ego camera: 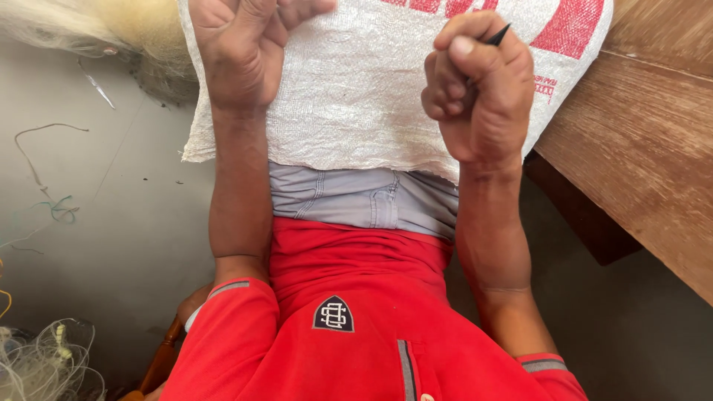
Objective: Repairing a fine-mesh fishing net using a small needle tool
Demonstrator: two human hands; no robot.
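My right hand (479, 89) is a closed fist over a white woven sack (356, 96) that lies across my lap. A thin black pointed tool (499, 33) sticks out of the top of that fist. My left hand (241, 44) is raised palm-up at the sack's left edge with its fingers curled. The top of the picture cuts off its fingertips, and nothing shows in it. The sack has red print at its far end. Below it are my grey shorts (364, 197) and red shirt (349, 312).
A wooden plank surface (646, 148) runs along the right. Pale fine netting (111, 22) lies at the top left, with more bunched netting (44, 364) at the bottom left. Loose threads (52, 208) lie on the grey floor. A wooden chair part (160, 364) shows beside my left elbow.
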